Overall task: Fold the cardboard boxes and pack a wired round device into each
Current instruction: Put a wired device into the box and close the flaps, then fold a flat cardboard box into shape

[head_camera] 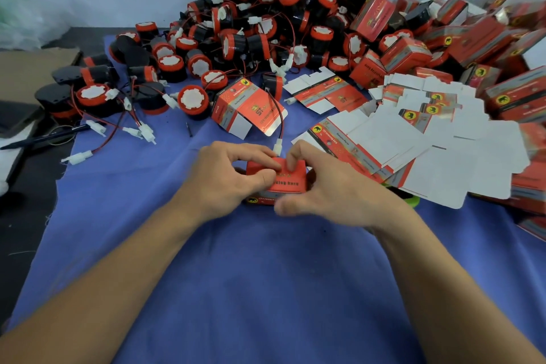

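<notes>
At the middle of the blue cloth (266,281), right in front of you, the red box (288,183) sits low between your two hands, its black lettering facing up. Your left hand (224,177) grips it from the left: the fingers curl over the far top edge and the thumb presses on the upper face. Your right hand (334,195) holds it from the right, with a bent finger pushing down on the top flap and the thumb stretched along the near side. Whether the box rests on the cloth or is lifted just off it, you cannot tell from here.

Just beyond your fingertips lies a white connector (278,146) on a thin red-and-black wire that runs back toward a half-open box (248,109), which lies tilted on the cloth with one end flap hanging loose. Behind that box rises a big heap of round devices (266,23), black bodies with red rims and white faces, their wires and plugs tangled among them and spilling to your left.

To your right, flat box blanks (413,151) fan out in an overlapping spread, mostly white side up. Further right and behind them, folded boxes (487,38) are piled against the wall. A green object (412,200) peeks out from under the blanks near your right wrist.

At the far left, off the cloth's edge, a dark pen (44,139) lies near a brown cardboard sheet (26,68).
</notes>
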The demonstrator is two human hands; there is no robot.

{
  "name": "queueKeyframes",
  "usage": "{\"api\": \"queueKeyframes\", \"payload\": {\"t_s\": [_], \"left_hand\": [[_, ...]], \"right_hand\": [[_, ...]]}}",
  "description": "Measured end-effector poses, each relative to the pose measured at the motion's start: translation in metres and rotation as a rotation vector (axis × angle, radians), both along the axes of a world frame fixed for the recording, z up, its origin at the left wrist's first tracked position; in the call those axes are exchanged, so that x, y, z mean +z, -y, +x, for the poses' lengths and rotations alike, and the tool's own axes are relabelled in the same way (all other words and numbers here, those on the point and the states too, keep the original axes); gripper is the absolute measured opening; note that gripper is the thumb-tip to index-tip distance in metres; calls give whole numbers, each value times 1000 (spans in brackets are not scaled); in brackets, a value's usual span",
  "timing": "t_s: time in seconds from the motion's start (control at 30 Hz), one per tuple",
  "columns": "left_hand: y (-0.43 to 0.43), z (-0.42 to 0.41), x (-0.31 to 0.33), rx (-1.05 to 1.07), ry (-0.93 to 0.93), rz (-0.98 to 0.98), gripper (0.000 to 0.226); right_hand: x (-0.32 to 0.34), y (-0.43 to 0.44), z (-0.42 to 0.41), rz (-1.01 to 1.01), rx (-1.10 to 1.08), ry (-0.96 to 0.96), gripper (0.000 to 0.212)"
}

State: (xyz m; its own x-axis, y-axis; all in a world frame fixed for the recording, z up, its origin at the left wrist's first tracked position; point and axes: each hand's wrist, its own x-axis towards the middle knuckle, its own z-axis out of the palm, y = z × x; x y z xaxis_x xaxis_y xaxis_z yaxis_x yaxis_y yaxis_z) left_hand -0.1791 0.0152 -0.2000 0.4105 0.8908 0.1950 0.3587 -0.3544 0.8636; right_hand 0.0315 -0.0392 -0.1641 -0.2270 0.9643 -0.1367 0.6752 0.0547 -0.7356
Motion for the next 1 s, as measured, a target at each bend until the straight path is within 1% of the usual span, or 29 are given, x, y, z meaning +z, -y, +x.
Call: {"api": "queueKeyframes", "payload": {"t_s": [0.07, 0.1, 0.13, 0.17, 0.2, 0.27, 0.3, 0.33, 0.37, 0.4, 0.43, 0.47, 0.5, 0.57, 0.6, 0.63, 0.67, 0.7, 0.73, 0.8, 0.83, 0.9, 1.0], "left_hand": [[4, 4, -2, -6, 8, 25, 30], [5, 4, -3, -16, 80, -10, 38], [5, 3, -3, -6, 197, -72, 45], [3, 1, -3, 26, 301, -120, 49], [0, 0, -2, 72, 370, -148, 50], [-2, 0, 0, 139, 386, -150, 46], [-2, 1, 1, 154, 368, -144, 43], [-2, 3, 1, 162, 341, -143, 42], [-1, 5, 1, 166, 306, -139, 41], [-2, 6, 1, 169, 265, -138, 41], [-2, 7, 0, 172, 224, -128, 39], [-3, 7, -1, 178, 190, -121, 37], [-4, 7, -1, 184, 164, -114, 35], [-5, 6, -3, 197, 123, -104, 29], [-4, 5, -4, 203, 105, -96, 29], [-4, 5, -5, 207, 86, -84, 30], [-4, 5, -6, 207, 66, -74, 31], [-4, 5, -6, 205, 48, -68, 30], [-4, 5, -5, 200, 29, -62, 30], [-4, 5, -4, 187, -11, -48, 31], [-4, 5, -4, 179, -26, -42, 32], [-2, 6, -2, 172, -39, -32, 34], [-1, 6, -1, 177, -35, -30, 33]], "right_hand": [[-3, 2, 1, 74, -6, 112, 51], [-2, 1, 2, 93, -21, 139, 50], [0, 1, 4, 84, -51, 87, 50], [3, -1, 7, 63, -114, -86, 49], [7, -3, 13, 51, -212, -401, 44], [22, -7, 29, 67, -402, -1223, 18], [28, -7, 37, 100, -429, -1517, 17], [32, -7, 44, 124, -410, -1656, 32], [33, -6, 48, 141, -369, -1657, 44], [31, -7, 47, 158, -377, -1542, 51], [28, -8, 43, 164, -408, -1368, 53], [22, -9, 37, 184, -439, -1166, 51], [17, -10, 31, 232, -493, -923, 46], [8, -12, 22, 398, -582, -282, 33], [4, -13, 20, 450, -561, 35, 31], [-1, -13, 18, 449, -500, 320, 38], [-7, -13, 14, 387, -430, 530, 53], [-13, -12, 12, 300, -368, 655, 68], [-17, -12, 9, 235, -322, 716, 75], [-22, -12, 6, 202, -288, 713, 71], [-21, -12, 6, 224, -285, 700, 66], [-15, -9, -1, 269, -258, 741, 51], [-5, -3, -16, 351, -232, 760, 19]]}}
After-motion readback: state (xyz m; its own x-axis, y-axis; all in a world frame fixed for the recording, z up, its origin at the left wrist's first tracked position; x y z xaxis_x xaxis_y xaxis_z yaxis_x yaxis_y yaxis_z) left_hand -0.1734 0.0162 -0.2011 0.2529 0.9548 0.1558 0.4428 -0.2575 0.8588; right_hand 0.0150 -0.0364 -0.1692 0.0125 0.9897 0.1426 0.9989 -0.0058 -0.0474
